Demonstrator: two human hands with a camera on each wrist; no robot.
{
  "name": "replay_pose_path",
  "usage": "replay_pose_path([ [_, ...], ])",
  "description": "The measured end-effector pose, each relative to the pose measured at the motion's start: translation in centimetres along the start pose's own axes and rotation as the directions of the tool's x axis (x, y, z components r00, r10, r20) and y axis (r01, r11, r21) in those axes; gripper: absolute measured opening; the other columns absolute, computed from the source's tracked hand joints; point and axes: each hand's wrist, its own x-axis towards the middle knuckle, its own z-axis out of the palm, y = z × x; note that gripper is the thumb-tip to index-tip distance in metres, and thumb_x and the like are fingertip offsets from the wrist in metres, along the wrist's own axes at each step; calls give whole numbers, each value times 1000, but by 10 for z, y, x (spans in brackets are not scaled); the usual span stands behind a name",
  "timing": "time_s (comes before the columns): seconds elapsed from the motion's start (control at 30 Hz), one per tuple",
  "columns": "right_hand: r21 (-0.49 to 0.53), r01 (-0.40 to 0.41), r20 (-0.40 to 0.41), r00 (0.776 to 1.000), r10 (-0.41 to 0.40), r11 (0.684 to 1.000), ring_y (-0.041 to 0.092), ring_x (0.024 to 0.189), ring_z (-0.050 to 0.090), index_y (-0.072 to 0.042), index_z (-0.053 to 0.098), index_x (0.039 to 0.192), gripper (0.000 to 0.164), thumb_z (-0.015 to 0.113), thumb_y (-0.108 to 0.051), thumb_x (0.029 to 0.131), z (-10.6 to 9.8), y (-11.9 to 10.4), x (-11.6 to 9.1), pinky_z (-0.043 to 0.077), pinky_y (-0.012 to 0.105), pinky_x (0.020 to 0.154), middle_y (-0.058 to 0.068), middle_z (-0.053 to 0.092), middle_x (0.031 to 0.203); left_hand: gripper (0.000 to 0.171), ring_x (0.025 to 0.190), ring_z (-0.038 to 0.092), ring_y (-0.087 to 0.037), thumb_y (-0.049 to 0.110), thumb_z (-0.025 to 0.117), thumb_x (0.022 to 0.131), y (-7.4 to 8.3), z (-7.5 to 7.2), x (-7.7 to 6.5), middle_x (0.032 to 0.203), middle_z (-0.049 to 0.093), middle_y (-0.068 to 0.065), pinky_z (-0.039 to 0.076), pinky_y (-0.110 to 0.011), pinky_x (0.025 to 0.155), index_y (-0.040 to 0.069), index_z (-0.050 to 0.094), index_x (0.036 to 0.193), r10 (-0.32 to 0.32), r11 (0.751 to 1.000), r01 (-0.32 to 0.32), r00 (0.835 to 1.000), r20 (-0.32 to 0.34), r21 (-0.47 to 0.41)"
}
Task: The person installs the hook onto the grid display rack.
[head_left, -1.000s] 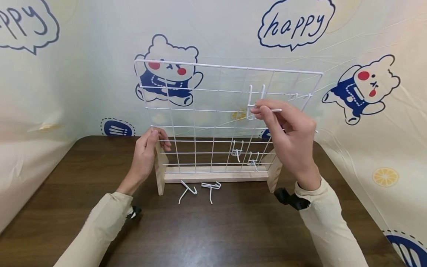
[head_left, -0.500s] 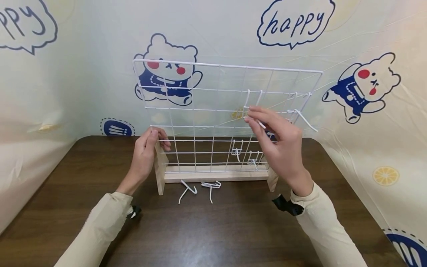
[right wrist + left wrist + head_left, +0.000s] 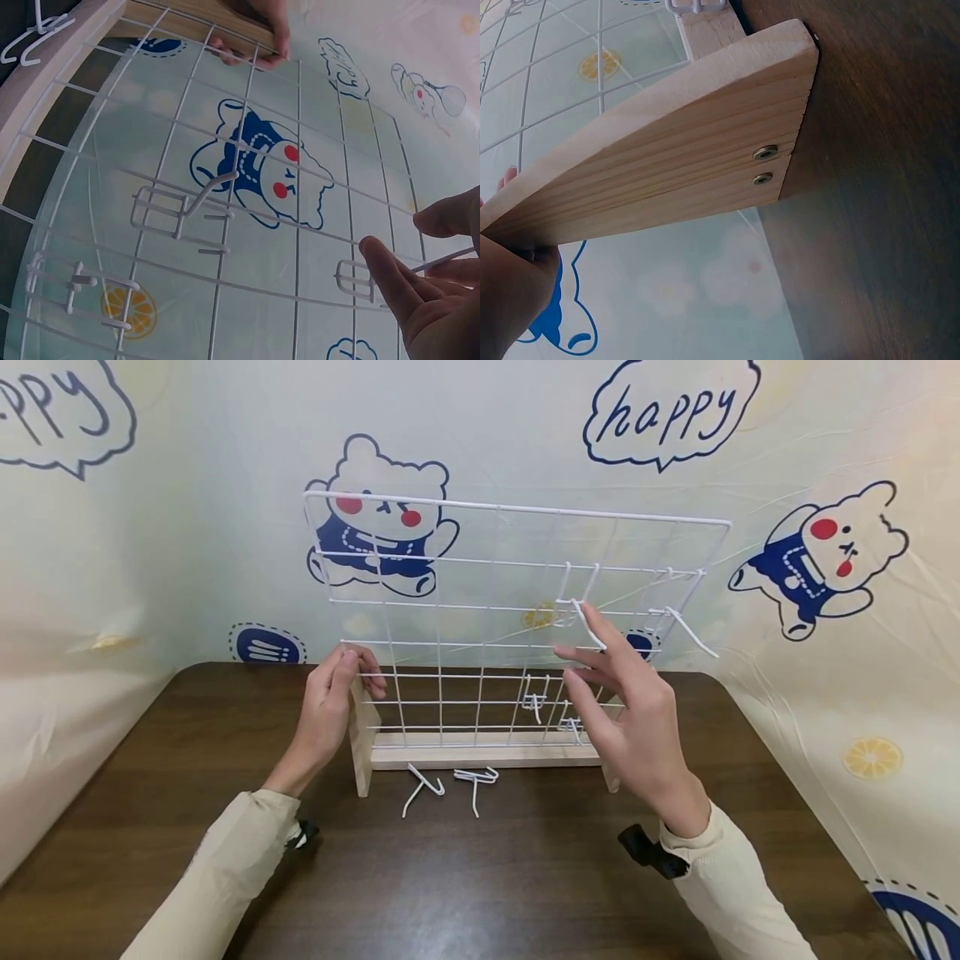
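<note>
A white wire grid rack (image 3: 517, 509) stands on a wooden base (image 3: 480, 757). My left hand (image 3: 322, 718) grips the top of its left wooden side panel (image 3: 705, 127), thumb in front and fingers behind. High on the right of the grid hangs a white double-wire hook (image 3: 589, 631), its prong pointing out and down. My right hand (image 3: 637, 718) has its fingers spread, the index fingertip right at this hook's prong, the thumb and other fingers apart from it. Close up in the right wrist view, the hook's wire loop (image 3: 337, 277) shows beside the fingertips.
Another hook (image 3: 692, 632) hangs farther right on the grid. Lower down are two more hooks, one (image 3: 534, 703) left of the other (image 3: 572, 727). Two loose hooks, one (image 3: 422, 789) left of the other (image 3: 475, 777), lie on the brown table (image 3: 450, 885) before the base.
My right hand has moved the pinched hook down and slightly left against the grid, then loosened and spread its fingers. That hook now hangs there. The left hand has stayed still.
</note>
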Motion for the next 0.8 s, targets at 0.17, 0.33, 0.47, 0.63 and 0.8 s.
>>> replay_pose_path([
  [0.17, -5, -36, -7, 999, 36, 999, 20, 101, 72, -4, 45, 148, 67, 68, 10, 86, 0, 0, -8, 55, 23, 88, 10, 70, 121, 38, 70, 63, -28, 21, 33, 110, 0, 1, 1, 82, 61, -22, 55, -27, 70, -7, 56, 99, 2, 1000, -2, 1000, 8, 9],
  [0.33, 13, -33, -2, 999, 33, 999, 20, 99, 71, 0, 53, 141, 58, 67, 12, 86, 3, 3, -14, 56, 23, 86, 8, 64, 132, 39, 69, 63, -28, 21, 33, 110, 0, 1, 1, 82, 61, -21, 55, -27, 69, -8, 56, 99, 4, 1000, -4, 1000, 4, 8],
  [0.47, 43, -23, 8, 1000, 22, 999, 21, 96, 72, 4, 59, 133, 48, 66, 12, 86, 6, 3, -18, 57, 22, 83, 10, 67, 124, 39, 69, 63, -29, 20, 32, 110, 0, 1, 1, 82, 61, -23, 55, -27, 69, -8, 57, 99, 8, 1000, -8, 1000, -1, 1],
  [0.63, 28, -6, 43, 999, 5, 1000, 17, 93, 71, 1, 65, 125, 36, 66, 7, 89, 12, 1, -20, 56, 20, 81, 9, 68, 122, 39, 70, 63, -30, 19, 32, 110, 1, 1, 0, 83, 61, -24, 55, -28, 70, -9, 57, 100, 7, 1000, -7, 1000, 2, 5],
  [0.8, 22, 2, 65, 998, -3, 1000, 13, 92, 69, -3, 69, 117, 27, 66, 2, 91, 19, -1, -23, 56, 21, 79, 6, 69, 120, 40, 70, 63, -30, 21, 32, 110, 2, 2, 0, 83, 62, -23, 55, -28, 70, -9, 57, 100, -2, 1000, 2, 1000, -1, 7],
])
